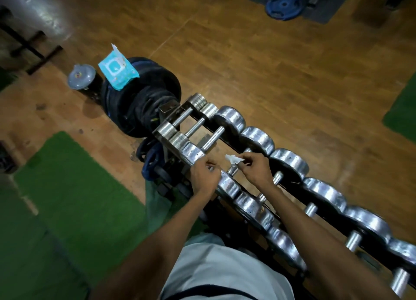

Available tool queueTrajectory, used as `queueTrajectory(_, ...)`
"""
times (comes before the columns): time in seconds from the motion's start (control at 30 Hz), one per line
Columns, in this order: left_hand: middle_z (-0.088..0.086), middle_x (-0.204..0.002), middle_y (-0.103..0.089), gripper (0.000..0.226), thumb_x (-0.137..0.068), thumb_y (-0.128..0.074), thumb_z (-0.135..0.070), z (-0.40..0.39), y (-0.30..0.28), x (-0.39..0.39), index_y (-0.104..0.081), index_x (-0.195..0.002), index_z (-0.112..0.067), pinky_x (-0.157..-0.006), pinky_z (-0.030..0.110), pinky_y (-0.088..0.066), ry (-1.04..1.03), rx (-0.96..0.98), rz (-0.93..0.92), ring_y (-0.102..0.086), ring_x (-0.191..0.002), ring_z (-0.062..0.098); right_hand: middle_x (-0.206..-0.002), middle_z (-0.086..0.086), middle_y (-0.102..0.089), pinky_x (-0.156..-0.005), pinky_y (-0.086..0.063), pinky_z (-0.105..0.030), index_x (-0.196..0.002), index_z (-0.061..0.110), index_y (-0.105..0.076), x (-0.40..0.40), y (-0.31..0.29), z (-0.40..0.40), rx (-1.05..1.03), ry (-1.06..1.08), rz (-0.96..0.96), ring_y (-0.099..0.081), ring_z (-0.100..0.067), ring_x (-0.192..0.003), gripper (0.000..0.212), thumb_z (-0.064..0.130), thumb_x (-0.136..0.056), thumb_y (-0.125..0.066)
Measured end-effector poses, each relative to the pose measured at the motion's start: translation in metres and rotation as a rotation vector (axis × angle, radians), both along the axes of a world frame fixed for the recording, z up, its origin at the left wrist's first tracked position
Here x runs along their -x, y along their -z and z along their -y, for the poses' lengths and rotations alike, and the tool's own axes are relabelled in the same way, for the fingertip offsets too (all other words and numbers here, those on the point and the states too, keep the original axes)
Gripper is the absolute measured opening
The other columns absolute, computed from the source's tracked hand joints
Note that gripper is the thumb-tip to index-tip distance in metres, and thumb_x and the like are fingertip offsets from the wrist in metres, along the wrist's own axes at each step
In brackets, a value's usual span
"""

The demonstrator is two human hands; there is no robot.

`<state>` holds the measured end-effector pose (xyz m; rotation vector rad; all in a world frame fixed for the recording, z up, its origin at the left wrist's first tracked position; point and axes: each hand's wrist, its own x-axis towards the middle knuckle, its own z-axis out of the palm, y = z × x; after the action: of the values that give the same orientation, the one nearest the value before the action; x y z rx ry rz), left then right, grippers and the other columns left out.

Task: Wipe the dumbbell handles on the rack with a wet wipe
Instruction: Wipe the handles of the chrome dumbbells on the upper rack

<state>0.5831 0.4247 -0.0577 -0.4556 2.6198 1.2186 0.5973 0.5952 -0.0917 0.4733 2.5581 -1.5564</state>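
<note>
The right hand [255,168] pinches a small white wet wipe [233,159] between thumb and fingers, just above the handle [232,170] of one dumbbell [228,183] on the rack [286,182]. I cannot tell if the wipe touches this handle. The left hand [206,176] is just beside it, to the left, over the near head of the same dumbbell; its fingers are curled, but I cannot tell if they grip anything. Under both forearms, a row of chrome dumbbells runs along the rack to the right. Beyond the hands, three smaller dumbbells [198,125] lie at the far end of the rack. Farther to the left of them stands a stack of black weight plates [144,92], and a blue pack of wipes [118,71] with its flap open lies on top of the stack. Just left of the stack is a container with a grey lid [81,77]. Far beyond the right hand, a blue plate [283,7] lies on a dark mat [324,13].
</note>
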Motion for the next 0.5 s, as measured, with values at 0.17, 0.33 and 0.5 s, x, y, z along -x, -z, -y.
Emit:
queueTrajectory(0.17,-0.003,-0.089,-0.059,0.006,-0.088,-0.059,-0.015,0.008,0.026,-0.010,-0.060,-0.082,-0.017,-0.082,0.036,-0.050,0.160,0.220,-0.109,-0.057,-0.096,0.020,-0.095,0.009,-0.067,-0.079,-0.054,-0.030,-0.097,0.017,-0.080,0.006,0.012,-0.002,-0.199,-0.450,-0.017,-0.065,-0.011,-0.086,0.019,0.012,-0.078,-0.076)
queueTrajectory(0.33,-0.003,-0.089,-0.053,0.010,-0.091,-0.054,-0.018,0.009,0.031,-0.010,-0.053,-0.081,-0.018,-0.077,0.031,-0.044,0.175,0.253,-0.171,-0.050,-0.093,0.016,-0.104,0.006,-0.068,-0.103,-0.034,-0.033,-0.087,0.020,-0.081,0.022,0.011,-0.012,-0.307,-0.707,-0.019,-0.054,-0.014,-0.096,0.019,0.007,-0.076,-0.073)
queueTrajectory(0.5,-0.005,-0.084,-0.050,0.015,-0.093,-0.054,-0.018,0.010,0.035,-0.012,-0.049,-0.079,-0.021,-0.068,0.027,-0.033,0.159,0.230,-0.223,-0.048,-0.086,0.014,-0.103,0.012,-0.074,-0.103,-0.038,-0.047,-0.091,0.032,-0.081,0.044,0.017,0.000,-0.376,-0.671,0.058,-0.054,-0.017,-0.102,0.019,0.019,-0.077,-0.080)
